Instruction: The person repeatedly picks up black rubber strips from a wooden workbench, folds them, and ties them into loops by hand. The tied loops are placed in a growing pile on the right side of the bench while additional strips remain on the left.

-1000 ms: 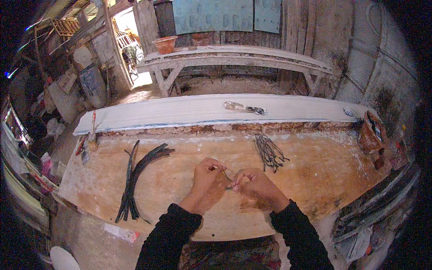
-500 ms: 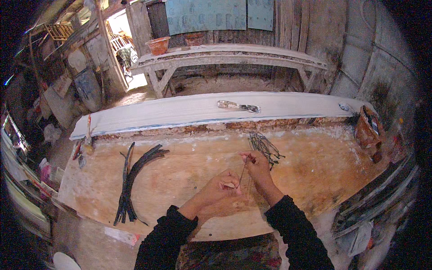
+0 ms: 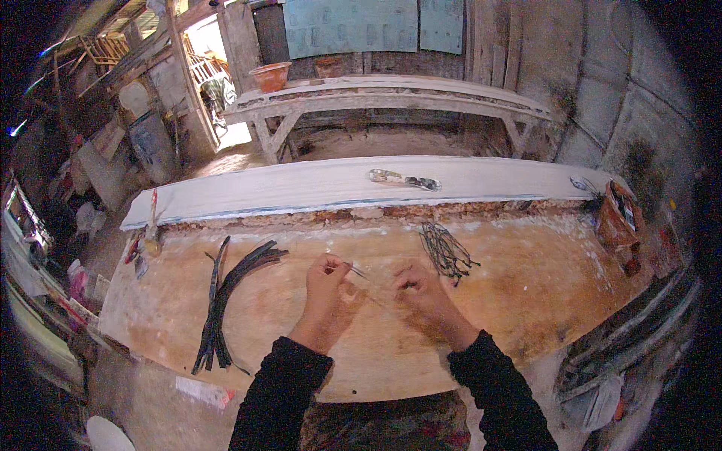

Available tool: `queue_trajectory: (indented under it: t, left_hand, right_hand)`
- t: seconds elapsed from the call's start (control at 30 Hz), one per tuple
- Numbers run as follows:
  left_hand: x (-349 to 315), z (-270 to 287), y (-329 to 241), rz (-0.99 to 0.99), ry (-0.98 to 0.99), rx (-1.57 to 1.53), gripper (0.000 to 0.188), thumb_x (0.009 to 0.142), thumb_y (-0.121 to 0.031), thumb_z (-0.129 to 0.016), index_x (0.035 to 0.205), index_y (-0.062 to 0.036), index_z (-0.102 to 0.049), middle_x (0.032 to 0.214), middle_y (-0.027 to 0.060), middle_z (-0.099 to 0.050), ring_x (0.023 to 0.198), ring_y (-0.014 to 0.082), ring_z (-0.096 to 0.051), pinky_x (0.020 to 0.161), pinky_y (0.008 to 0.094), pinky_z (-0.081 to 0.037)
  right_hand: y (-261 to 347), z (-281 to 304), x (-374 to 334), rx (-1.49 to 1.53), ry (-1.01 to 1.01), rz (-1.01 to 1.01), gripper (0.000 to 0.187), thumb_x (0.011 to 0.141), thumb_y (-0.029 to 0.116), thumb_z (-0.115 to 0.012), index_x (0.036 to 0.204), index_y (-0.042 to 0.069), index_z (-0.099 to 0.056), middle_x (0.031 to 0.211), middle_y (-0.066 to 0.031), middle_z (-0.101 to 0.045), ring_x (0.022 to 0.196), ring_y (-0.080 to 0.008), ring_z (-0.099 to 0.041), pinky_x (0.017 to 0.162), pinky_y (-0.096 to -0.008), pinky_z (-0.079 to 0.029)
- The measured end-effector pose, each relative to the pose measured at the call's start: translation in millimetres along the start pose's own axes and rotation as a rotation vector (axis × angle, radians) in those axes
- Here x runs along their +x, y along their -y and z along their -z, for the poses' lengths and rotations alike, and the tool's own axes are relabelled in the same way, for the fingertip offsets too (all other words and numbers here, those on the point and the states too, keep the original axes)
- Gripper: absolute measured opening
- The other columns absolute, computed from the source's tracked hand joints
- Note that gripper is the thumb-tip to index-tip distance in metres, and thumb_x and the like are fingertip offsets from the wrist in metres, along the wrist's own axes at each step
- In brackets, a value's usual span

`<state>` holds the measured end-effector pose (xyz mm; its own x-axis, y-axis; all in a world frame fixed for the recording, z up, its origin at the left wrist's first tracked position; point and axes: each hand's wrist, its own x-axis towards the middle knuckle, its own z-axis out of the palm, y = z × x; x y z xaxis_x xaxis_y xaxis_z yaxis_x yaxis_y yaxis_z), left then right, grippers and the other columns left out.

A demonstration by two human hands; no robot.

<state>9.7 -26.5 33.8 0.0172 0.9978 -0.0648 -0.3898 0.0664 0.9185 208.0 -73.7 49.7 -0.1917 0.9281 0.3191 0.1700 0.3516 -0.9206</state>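
My left hand (image 3: 325,295) is raised over the wooden board (image 3: 376,361), thumb and fingers pinched on a thin dark strand (image 3: 358,270) whose end sticks out to the right. A short way to the right, my right hand (image 3: 427,295) has its fingers curled together; whatever is in them, if anything, is too small to make out. Just beyond that hand lies a loose heap of thin dark loops (image 3: 448,254). On the left part of the board rests a bundle of long black flat strips (image 3: 218,316), fanned apart at the far end.
Along the board's far side runs a raised white plank (image 3: 301,188) with a stained scraper (image 3: 404,180) on it. A brown pot (image 3: 618,218) stands at the right end, and a brush (image 3: 153,225) at the left. Behind is a long bench (image 3: 391,98) bearing a clay pot (image 3: 271,77).
My hands have come apart. The left moved away and leftward with the thin strand; the right shifted slightly nearer. The strand no longer stretches between both hands.
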Motion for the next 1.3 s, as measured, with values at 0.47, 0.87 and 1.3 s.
queue_trajectory:
  t: [0.47,0.87,1.3]
  left_hand:
    - [-2.1,-3.0,0.3,-0.005,0.015,0.212,0.008,0.074,-0.005,-0.068,0.075,-0.0011,-0.06,0.067,0.0009,-0.057,0.058,0.0073,-0.05,0.051,0.0214,-0.04]
    - [-48.0,-32.6,-16.6,0.146,0.529,0.434,0.004,0.079,-0.005,-0.063,0.081,-0.004,-0.06,0.086,-0.0001,-0.054,0.079,0.0096,-0.052,0.07,0.0238,-0.043]
    - [-53.2,-37.8,-4.9,-0.288,0.915,0.501,0.007,0.083,-0.013,-0.058,0.084,-0.0064,-0.057,0.092,0.0027,-0.049,0.091,0.0166,-0.049,0.082,0.0299,-0.041]
  right_hand:
    - [39.0,-17.5,-11.4,-0.045,0.252,0.083,0.014,0.074,0.01,-0.069,0.083,0.002,-0.062,0.085,-0.0046,-0.059,0.086,-0.0169,-0.056,0.078,-0.03,-0.044]
    - [12.8,1.3,7.8,-0.221,-0.352,-0.255,0.015,0.073,0.008,-0.066,0.069,0.005,-0.052,0.066,0.0014,-0.05,0.062,-0.0084,-0.047,0.057,-0.0248,-0.04]
    - [-37.8,4.3,11.7,-0.085,-0.374,-0.138,0.015,0.077,0.016,-0.067,0.084,0.004,-0.061,0.073,-0.0021,-0.054,0.067,-0.0118,-0.049,0.061,-0.0259,-0.042]
